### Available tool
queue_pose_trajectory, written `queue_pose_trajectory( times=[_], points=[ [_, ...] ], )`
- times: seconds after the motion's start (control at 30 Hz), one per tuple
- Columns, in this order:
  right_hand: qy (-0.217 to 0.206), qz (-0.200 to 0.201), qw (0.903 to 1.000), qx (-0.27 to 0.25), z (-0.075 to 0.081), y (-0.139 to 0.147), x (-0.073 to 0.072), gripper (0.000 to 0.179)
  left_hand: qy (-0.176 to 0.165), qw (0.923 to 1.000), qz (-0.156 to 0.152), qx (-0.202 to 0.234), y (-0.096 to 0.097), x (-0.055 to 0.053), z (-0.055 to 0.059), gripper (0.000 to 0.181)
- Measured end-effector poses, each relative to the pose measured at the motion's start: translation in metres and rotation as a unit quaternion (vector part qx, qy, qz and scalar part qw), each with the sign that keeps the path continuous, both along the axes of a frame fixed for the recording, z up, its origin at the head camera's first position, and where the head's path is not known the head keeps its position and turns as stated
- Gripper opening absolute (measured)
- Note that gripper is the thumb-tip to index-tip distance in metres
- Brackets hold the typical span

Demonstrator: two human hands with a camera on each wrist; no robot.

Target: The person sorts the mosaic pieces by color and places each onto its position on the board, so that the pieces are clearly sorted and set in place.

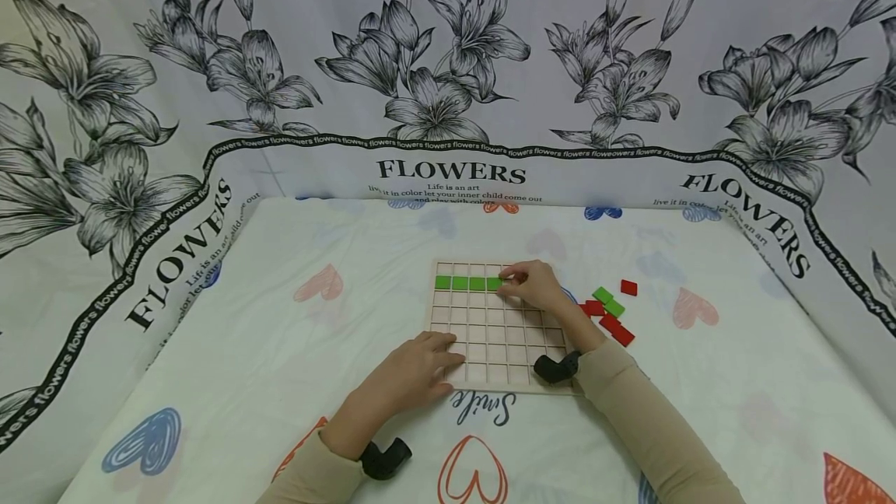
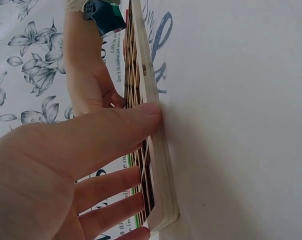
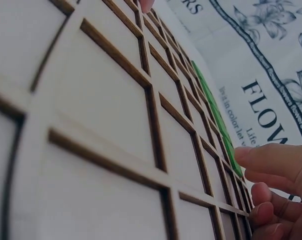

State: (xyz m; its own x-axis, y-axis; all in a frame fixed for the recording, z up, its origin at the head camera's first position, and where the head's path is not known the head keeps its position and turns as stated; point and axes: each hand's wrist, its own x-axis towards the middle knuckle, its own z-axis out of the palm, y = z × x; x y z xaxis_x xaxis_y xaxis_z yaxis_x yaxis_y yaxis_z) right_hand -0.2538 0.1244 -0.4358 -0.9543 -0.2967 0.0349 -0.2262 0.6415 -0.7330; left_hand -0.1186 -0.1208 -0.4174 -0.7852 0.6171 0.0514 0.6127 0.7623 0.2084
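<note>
A pale wooden grid board [image 1: 477, 332] lies on the table, with a row of green tiles [image 1: 460, 283] in its second row from the far edge. My right hand [image 1: 537, 286] reaches over the board's far right part. Its thumb and index finger pinch the rightmost green tile [image 1: 493, 284], which lines up with the row. In the right wrist view the other fingers are curled beside the grid. My left hand [image 1: 413, 368] rests at the board's near left corner. In the left wrist view its thumb touches the board's side edge [image 2: 158, 150], and its straight fingers spread over the grid.
Right of the board lie several loose red tiles [image 1: 617, 329] and two green tiles [image 1: 614, 307], some overlapping. A single red tile [image 1: 629, 287] sits apart beyond them. The white tablecloth [image 1: 231, 379] has printed hearts; a flower-printed curtain [image 1: 448, 111] hangs behind the table.
</note>
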Motion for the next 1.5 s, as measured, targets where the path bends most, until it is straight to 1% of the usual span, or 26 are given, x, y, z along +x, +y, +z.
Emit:
queue_pose_trajectory(
  times=[0.17,0.33,0.53,0.77,0.97,1.2,1.5],
  points=[
    [0.004,0.003,1.0000,0.002,0.002,0.005,0.003,0.029,-0.001,1.0000,0.002,-0.003,0.000,0.000,0.001,0.039],
    [-0.006,-0.002,1.0000,0.002,0.004,0.009,0.005,0.029,-0.008,0.9999,0.008,0.000,0.001,0.001,0.002,0.039],
    [-0.022,-0.008,0.9997,-0.007,0.011,0.012,0.012,0.028,-0.010,0.9999,0.009,0.001,0.002,0.001,0.003,0.039],
    [-0.026,-0.010,0.9995,-0.014,0.016,0.018,0.019,0.028,-0.009,0.9999,0.007,0.003,0.002,0.002,0.003,0.038],
    [-0.016,-0.015,0.9997,-0.010,0.015,0.026,0.022,0.029,-0.003,1.0000,0.003,0.004,0.002,0.001,0.002,0.038],
    [-0.016,-0.021,0.9996,-0.006,0.012,0.034,0.026,0.029,-0.006,1.0000,0.004,0.004,0.001,0.000,0.001,0.038],
    [-0.025,-0.035,0.9990,-0.013,0.012,0.047,0.033,0.033,-0.009,0.9999,0.006,0.009,0.002,0.001,0.001,0.038]
  ],
)
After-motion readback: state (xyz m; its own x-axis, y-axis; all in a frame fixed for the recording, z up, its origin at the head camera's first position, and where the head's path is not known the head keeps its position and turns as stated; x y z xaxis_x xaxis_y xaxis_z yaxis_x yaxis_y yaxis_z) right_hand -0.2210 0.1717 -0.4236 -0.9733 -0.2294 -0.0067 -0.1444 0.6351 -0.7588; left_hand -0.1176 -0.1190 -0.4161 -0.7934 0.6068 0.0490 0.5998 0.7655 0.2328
